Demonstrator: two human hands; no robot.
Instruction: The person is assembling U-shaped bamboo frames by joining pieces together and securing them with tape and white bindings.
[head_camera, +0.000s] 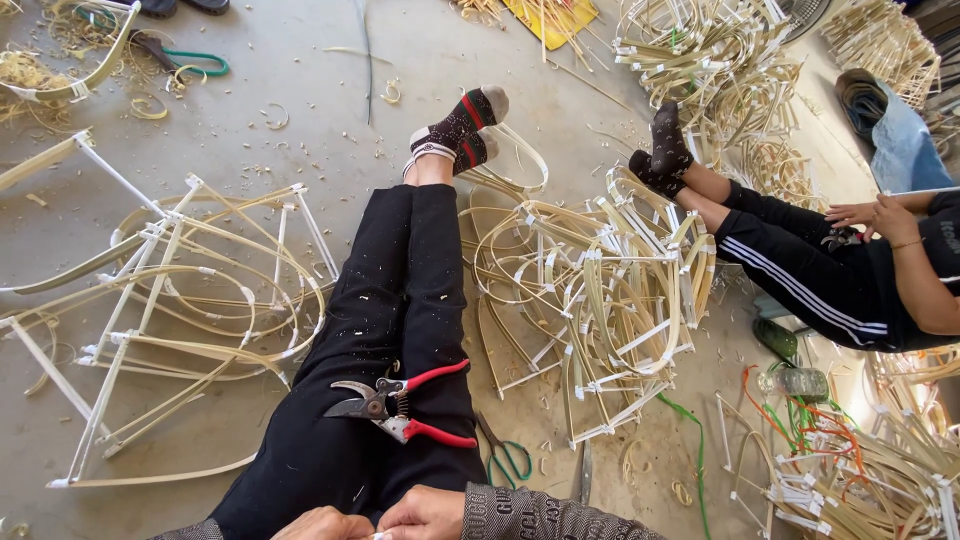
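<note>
Bamboo strips bound with white tape were the work in hand, and most of what showed was already made up. Both hands sat at the bottom edge of the view, the left hand (322, 524) and the right hand (428, 512) pressed close together with fingers curled around something small and pale between them; it was too hidden to name, and whether either hand truly gripped it I could not tell.

Just beyond the hands, on the person's black-trousered lap, lay the red-handled pruning shears (398, 402), set down and untouched, blades pointing away to the left. Further out to the right of the hands lay a heap of bent, taped bamboo hoops (590, 300), which looked like finished pieces. Out to the left of the hands sat larger frames of curved bamboo and white rods (190, 300), apparently assembled. Green-handled scissors (508, 458) lay on the floor just right of the lap.

Judging by the piles, a good share was done; loose strips and shavings on the concrete floor (300, 60) suggested more remained. A co-worker (830, 270) sat well off to the right.
</note>
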